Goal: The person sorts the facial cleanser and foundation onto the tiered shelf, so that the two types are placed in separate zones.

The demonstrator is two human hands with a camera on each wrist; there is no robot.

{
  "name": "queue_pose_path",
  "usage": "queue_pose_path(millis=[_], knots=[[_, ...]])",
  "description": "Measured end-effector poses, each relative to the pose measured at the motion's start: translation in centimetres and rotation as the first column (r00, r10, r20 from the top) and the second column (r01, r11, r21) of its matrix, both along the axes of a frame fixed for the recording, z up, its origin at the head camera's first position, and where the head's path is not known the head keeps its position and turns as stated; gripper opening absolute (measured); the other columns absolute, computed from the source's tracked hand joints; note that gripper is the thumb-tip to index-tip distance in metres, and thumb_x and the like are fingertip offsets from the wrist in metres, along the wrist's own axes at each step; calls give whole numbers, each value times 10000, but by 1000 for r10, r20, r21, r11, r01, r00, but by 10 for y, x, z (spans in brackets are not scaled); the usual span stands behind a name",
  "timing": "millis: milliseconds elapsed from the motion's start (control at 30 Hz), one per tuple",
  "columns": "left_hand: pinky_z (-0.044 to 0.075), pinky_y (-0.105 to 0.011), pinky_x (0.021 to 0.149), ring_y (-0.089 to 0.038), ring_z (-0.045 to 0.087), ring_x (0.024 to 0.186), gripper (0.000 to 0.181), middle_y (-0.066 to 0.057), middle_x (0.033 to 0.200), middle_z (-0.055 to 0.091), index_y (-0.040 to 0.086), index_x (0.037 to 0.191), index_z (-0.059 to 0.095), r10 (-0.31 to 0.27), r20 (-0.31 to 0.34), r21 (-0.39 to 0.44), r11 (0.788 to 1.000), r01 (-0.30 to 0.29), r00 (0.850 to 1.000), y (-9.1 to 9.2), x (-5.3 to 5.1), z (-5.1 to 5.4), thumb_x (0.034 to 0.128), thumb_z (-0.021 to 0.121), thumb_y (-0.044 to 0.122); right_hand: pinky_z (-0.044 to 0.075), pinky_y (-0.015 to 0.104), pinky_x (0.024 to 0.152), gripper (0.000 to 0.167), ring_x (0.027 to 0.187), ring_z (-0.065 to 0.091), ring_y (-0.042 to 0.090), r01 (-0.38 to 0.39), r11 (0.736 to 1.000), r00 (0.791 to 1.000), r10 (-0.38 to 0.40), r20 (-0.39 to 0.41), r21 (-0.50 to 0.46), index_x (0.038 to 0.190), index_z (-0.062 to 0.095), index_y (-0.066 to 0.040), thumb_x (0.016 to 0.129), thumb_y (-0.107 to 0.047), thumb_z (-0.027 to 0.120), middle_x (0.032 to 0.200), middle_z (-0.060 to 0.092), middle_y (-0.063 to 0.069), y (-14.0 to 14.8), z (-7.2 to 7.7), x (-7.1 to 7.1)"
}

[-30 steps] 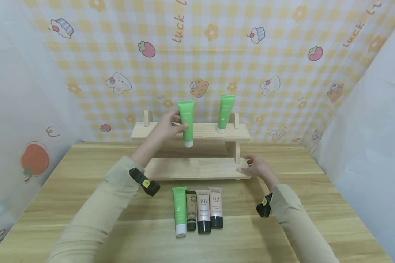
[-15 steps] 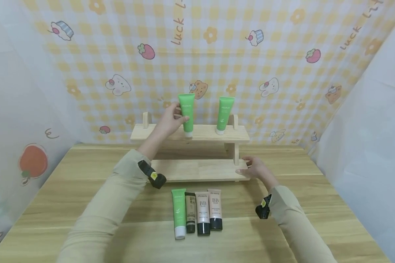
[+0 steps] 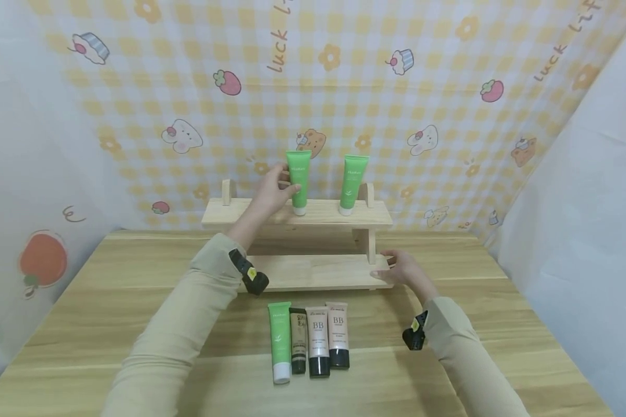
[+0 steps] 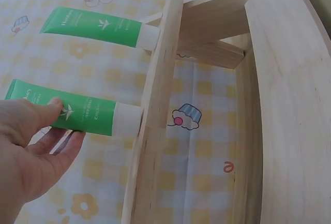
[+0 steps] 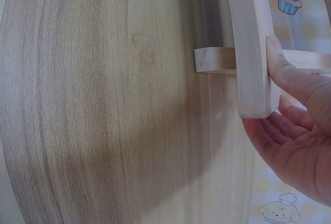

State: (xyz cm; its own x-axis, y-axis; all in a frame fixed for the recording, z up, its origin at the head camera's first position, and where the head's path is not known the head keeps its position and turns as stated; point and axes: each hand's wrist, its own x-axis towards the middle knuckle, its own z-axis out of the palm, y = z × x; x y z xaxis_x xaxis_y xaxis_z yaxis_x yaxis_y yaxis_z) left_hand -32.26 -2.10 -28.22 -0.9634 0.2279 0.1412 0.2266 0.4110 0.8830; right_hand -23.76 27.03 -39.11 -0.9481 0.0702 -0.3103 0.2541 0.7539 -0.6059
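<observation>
My left hand (image 3: 272,194) pinches a green squeeze tube (image 3: 300,179) with a white cap between thumb and fingers. The tube stands cap down at the top board (image 3: 219,213) of a two-tier wooden shelf; in the left wrist view its cap (image 4: 127,120) meets the board's edge. To its right, a matching green tube (image 3: 353,184) stands cap down on the same board. My right hand (image 3: 406,270) grips the right end of the lower board (image 3: 308,272). In the right wrist view the thumb lies on the board (image 5: 253,69) and the fingers curl round its end.
In front of the shelf, on the wooden table (image 3: 428,382), lie a third green tube (image 3: 280,339), a brown tube with a dark cap (image 3: 298,339), and two pink BB cream tubes (image 3: 318,341) with black caps. A patterned cloth (image 3: 313,87) hangs behind.
My left hand has raised the green tube slightly and moved it back from in front of the top board onto it. The right hand keeps its grip on the lower board.
</observation>
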Motion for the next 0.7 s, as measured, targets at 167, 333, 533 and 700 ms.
queue_pose_path(millis=[167,333,533,700], knots=[[444,-392,1001,-302,516,1165,458,-162,1291,503,65,1328,381,-42,-36,-46,998,40,998,3,-2,-5,909,544,154,457,482,943,711,1129,498,423,4,1000,1000,-4,8,-14,1353,381,-16,785,-282,715,1275,462,308,2,-2,-1],[415,-408,1029,-323,487,1188,444,-174,1294,484,56,1333,370,-75,-43,-8,997,75,996,3,0,-11,924,516,148,439,497,964,710,1153,471,444,-2,1000,1000,2,11,-26,1355,379,-11,789,-283,710,1288,443,321,3,-2,-2],[407,-395,1041,-320,473,1216,487,-183,1324,459,46,1350,340,-54,-9,56,997,54,998,2,4,-19,912,535,135,434,501,971,721,1167,460,447,-8,1000,1000,9,19,-17,1360,378,-22,785,-304,711,1299,436,319,2,-2,-1],[424,-395,1025,-311,462,1230,535,-173,1350,433,38,1350,326,-36,23,110,993,33,999,-6,11,-24,895,573,174,445,494,959,723,1156,470,440,-1,1000,1000,1,17,-21,1357,382,-21,781,-301,716,1289,445,318,2,-2,-1]])
